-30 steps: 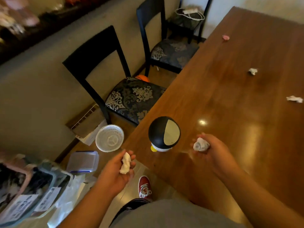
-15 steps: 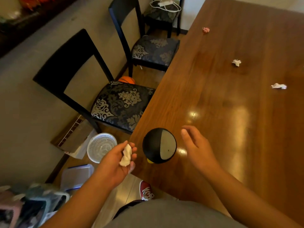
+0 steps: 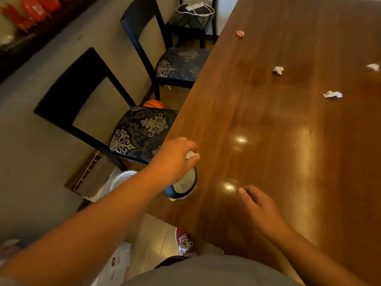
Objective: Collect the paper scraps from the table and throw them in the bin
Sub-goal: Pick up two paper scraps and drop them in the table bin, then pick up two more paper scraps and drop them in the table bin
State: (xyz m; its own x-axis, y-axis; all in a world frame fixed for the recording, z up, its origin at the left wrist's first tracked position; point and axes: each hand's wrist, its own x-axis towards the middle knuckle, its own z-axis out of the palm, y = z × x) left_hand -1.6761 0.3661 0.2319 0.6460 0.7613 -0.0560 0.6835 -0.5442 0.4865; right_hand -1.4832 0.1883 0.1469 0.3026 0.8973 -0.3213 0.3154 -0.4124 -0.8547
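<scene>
My left hand [image 3: 175, 159] holds a white paper scrap [image 3: 192, 155] directly over the small black-and-white bin [image 3: 183, 187], which stands at the near left edge of the wooden table [image 3: 268, 141]; the hand covers most of the bin. Just above the table to the right of the bin, my right hand [image 3: 259, 205] is empty with loosely bent fingers. Further up the table lie a pink scrap [image 3: 240, 33] and three white scraps [image 3: 278, 70] [image 3: 333, 94] [image 3: 373, 67].
Two black chairs with patterned seats [image 3: 142, 131] [image 3: 181, 65] stand along the table's left side, an orange ball [image 3: 153, 104] between them. A white mesh basket [image 3: 121, 180] and papers lie on the floor. My red shoe [image 3: 184, 241] shows below the table edge.
My left hand swung right with its scrap, from beside the table to over the bin. The scrap my right hand held a second ago is gone, and that hand has drawn back, empty.
</scene>
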